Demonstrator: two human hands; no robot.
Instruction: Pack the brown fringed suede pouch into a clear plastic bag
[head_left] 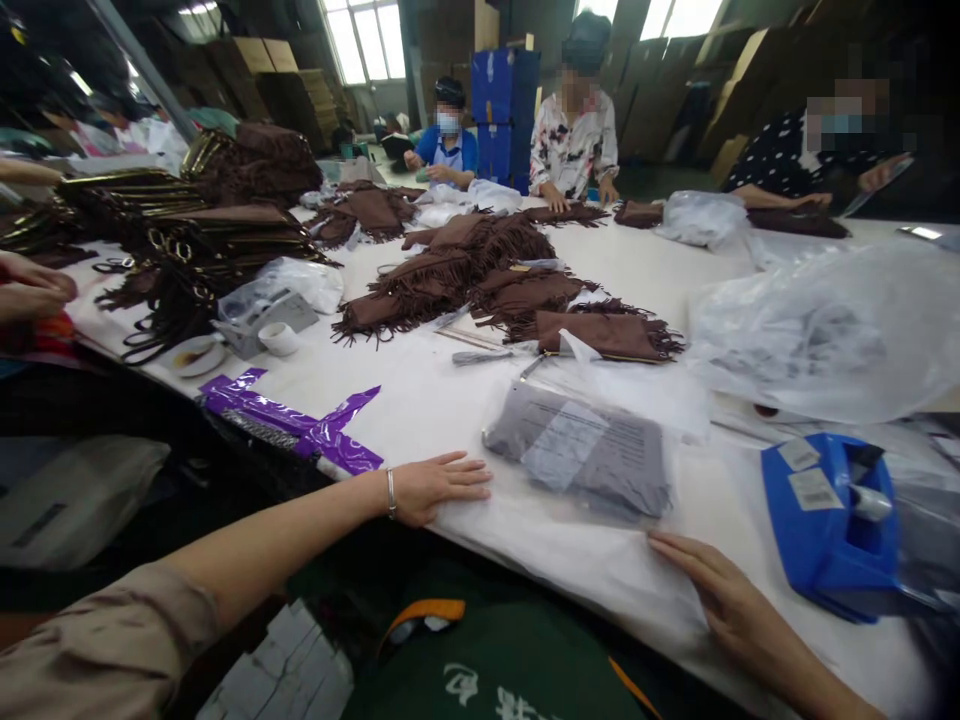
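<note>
My left hand (442, 490) lies flat on the near edge of the white table (420, 400), fingers stretched out and holding nothing. To the right, my right hand (701, 570) rests at the table edge with its fingers extended; the fingertips lie close to the lower right corner of a clear plastic bag. Inside that bag is a folded brown-grey item (622, 450) with a pale label on it. The bag lies flat between and beyond my hands. Purple tape (337, 430) is stuck along the table edge left of my left hand.
Brown fringed bags (457, 260) are heaped mid-table, with a darker stack (217, 240) at left. A blue tape dispenser (817, 530) stands at right, below a large plastic bundle (817, 320). A small dish (193, 356) and white roll (278, 338) sit at left. Several people work around the table.
</note>
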